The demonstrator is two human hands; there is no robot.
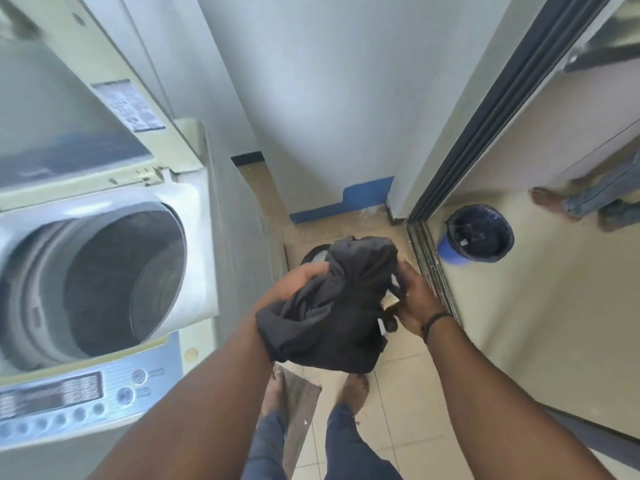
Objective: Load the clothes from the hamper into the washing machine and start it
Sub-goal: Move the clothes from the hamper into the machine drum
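A top-loading washing machine [194,209] stands at the left with its lid raised; the drum [114,282] looks empty. Its control panel [69,400] with buttons faces me at the lower left. Between my hands I hold a bundle of dark grey clothing [332,306] above the floor, right of the machine. My left hand [294,282] grips the bundle's left side. On the bundle's right side my right hand [412,299], with a dark wristband, presses against it. Only a dark rim of the hamper [311,254] shows behind the bundle; the rest is hidden.
A white wall with a blue skirting [360,199] lies ahead. A sliding door track [433,258] runs along the right. Beyond it stand a blue bin with a black liner [478,233] and another person's bare feet [561,206]. My bare feet stand on tiles and a mat [298,403].
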